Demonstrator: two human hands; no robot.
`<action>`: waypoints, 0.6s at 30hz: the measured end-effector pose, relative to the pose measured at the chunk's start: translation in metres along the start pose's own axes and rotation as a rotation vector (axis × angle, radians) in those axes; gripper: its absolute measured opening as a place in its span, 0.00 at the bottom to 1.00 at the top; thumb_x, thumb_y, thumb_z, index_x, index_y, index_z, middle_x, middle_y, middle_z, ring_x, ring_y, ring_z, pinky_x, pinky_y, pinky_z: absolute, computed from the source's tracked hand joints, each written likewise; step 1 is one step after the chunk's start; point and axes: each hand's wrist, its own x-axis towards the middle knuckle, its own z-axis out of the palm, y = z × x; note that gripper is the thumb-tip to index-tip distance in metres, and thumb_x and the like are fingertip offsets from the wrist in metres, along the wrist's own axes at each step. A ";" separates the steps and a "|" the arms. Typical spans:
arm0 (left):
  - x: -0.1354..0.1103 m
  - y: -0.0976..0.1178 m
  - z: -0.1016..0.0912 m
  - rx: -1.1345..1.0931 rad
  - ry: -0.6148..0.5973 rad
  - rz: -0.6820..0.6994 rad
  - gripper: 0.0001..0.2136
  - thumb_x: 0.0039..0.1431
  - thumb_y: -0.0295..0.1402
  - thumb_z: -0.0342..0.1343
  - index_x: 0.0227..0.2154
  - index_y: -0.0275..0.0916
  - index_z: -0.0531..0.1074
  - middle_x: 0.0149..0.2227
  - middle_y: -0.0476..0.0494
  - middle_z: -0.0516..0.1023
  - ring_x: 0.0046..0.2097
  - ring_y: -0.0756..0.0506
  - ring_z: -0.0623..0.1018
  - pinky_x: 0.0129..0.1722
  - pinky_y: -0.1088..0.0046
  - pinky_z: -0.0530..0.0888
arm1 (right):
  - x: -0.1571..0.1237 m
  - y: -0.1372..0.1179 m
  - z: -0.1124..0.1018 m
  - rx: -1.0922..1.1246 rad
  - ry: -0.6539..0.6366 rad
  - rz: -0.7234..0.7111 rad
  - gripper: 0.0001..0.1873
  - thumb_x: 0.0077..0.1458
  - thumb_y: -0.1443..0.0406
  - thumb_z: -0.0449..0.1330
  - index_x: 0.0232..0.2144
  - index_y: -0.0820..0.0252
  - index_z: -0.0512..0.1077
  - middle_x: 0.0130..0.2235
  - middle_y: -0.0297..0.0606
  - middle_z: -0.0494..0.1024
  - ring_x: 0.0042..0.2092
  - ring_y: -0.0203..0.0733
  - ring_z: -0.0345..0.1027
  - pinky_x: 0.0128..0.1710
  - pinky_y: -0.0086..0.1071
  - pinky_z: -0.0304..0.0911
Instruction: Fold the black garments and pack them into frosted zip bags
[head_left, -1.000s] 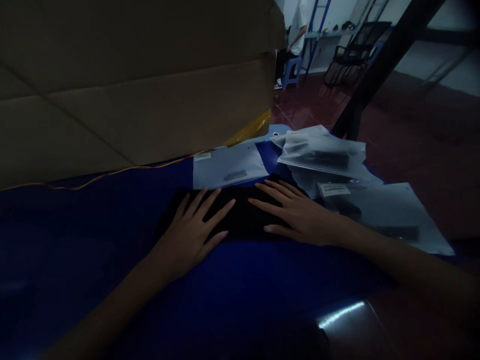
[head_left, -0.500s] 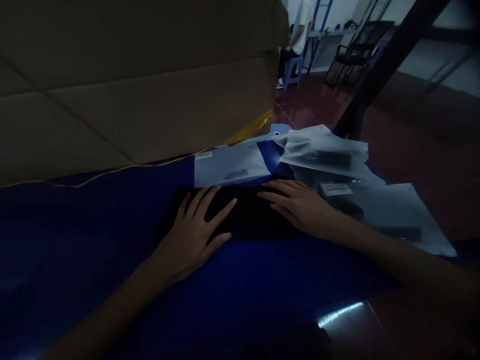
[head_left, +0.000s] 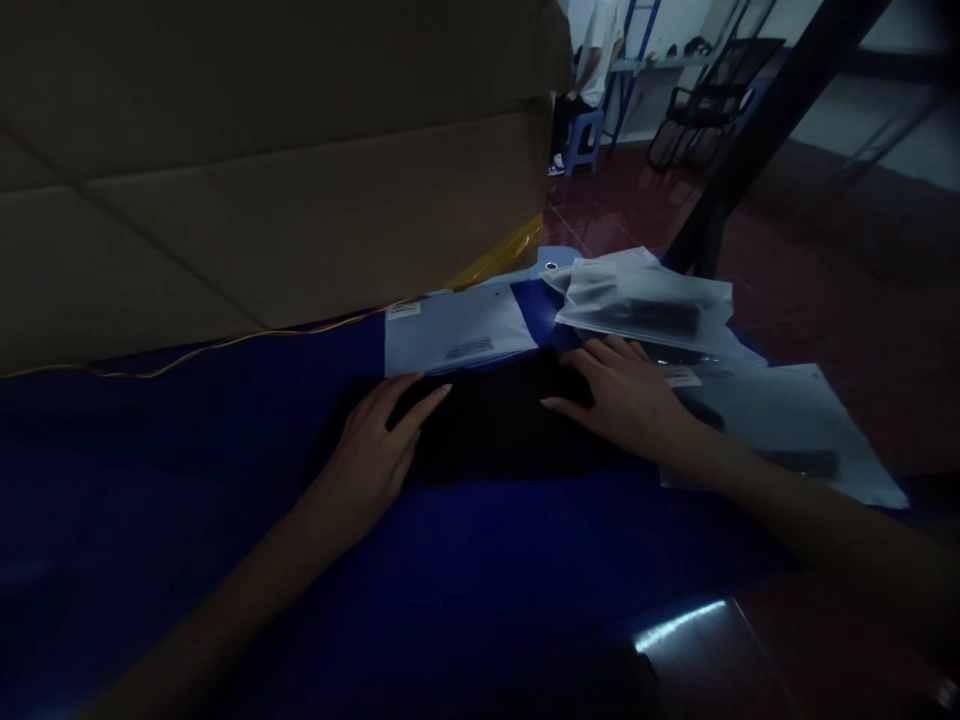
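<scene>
A black, flat item, perhaps folded fabric, lies on the blue table cover; in the dim light its exact kind cannot be made out. My left hand rests on its left end, fingers stretched toward the far edge and index finger apart from the others. On its right end lies my right hand, fingers bent over the far right corner and thumb spread inward. Just behind the black item is a frosted plastic bag with a label.
A large cardboard box rises behind, with a thin yellow cable along its base. More frosted bags with dark contents lie at right, beside a dark slanted post. Farther off are a seated person and a black chair.
My right hand has moved right and away from me, to the item's far corner. My left hand has shifted slightly left, its fingers drawing closer together. The black item looks about the same.
</scene>
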 end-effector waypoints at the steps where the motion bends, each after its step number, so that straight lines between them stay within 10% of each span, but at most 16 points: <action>1: 0.000 0.000 0.000 0.030 0.013 0.010 0.26 0.74 0.30 0.41 0.71 0.53 0.54 0.70 0.40 0.58 0.70 0.34 0.61 0.65 0.43 0.66 | 0.001 0.000 0.000 0.033 -0.023 -0.019 0.23 0.63 0.52 0.64 0.50 0.66 0.75 0.45 0.49 0.80 0.49 0.58 0.72 0.51 0.52 0.69; 10: 0.006 0.003 -0.018 0.194 0.039 -0.073 0.25 0.69 0.42 0.50 0.67 0.47 0.60 0.66 0.35 0.64 0.69 0.26 0.62 0.65 0.25 0.51 | -0.003 -0.009 -0.007 0.195 -0.039 -0.007 0.17 0.71 0.63 0.51 0.57 0.58 0.69 0.50 0.44 0.75 0.33 0.40 0.71 0.26 0.31 0.62; 18: 0.007 0.010 -0.018 -0.164 0.001 -0.204 0.26 0.71 0.41 0.48 0.70 0.52 0.56 0.69 0.43 0.62 0.68 0.36 0.66 0.65 0.44 0.68 | 0.002 0.007 -0.013 0.068 -0.043 0.069 0.13 0.63 0.66 0.60 0.48 0.62 0.76 0.46 0.46 0.76 0.36 0.46 0.73 0.32 0.37 0.67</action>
